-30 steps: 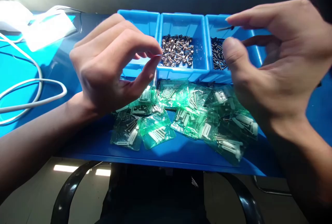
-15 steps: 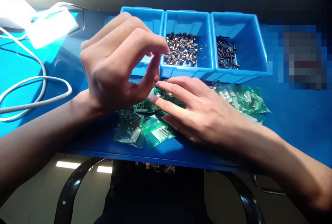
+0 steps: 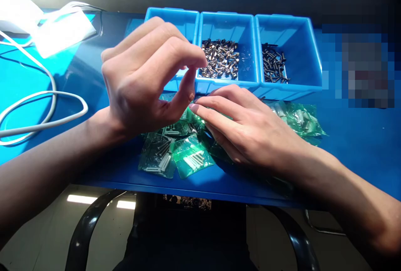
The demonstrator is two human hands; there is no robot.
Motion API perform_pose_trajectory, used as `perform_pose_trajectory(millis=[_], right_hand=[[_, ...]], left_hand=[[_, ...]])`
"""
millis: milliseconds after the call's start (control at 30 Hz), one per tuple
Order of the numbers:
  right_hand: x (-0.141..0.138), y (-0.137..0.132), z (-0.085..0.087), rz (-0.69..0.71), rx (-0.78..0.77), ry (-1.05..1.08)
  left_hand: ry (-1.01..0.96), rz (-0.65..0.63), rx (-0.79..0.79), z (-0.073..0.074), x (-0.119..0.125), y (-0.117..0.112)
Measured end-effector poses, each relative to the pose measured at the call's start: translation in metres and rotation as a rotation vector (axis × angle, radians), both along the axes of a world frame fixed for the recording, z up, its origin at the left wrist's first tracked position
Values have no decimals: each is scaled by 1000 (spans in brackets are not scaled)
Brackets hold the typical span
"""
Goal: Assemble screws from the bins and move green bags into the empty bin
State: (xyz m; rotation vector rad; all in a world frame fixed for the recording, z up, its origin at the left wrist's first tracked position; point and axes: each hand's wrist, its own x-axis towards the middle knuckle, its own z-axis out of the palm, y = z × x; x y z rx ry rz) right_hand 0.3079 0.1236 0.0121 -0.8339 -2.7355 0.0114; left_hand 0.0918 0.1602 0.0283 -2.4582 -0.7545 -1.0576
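My left hand (image 3: 147, 74) is raised above the bags in front of the bins. Its fingers are curled, with thumb and index finger brought together in a pinch; whatever is between them is hidden. My right hand (image 3: 247, 124) reaches in from the right, palm down over the pile, with its fingers stretched out. Its fingertips are close to my left thumb, by some green plastic. Below them lie a clear green bag (image 3: 193, 157) with white pieces and screws, and a darker bag (image 3: 158, 154) with screws and white wall plugs.
Three blue bins stand behind my hands. The middle bin (image 3: 227, 89) holds shiny screws, the right bin (image 3: 290, 91) black screws. More green bags (image 3: 303, 118) lie at the right. A white cable (image 3: 62, 95) loops on the left. The table's front edge (image 3: 200, 193) is near me.
My right hand has shifted slightly right and up, its fingers drawn closer together. My left hand has moved a little to the right, keeping its pinch.
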Motion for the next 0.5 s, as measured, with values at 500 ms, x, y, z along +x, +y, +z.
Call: perform_pose_trajectory(millis=[500], right_hand=[[0, -1, 0, 90, 145, 4]], left_hand=[[4, -13, 5, 0, 0, 1]])
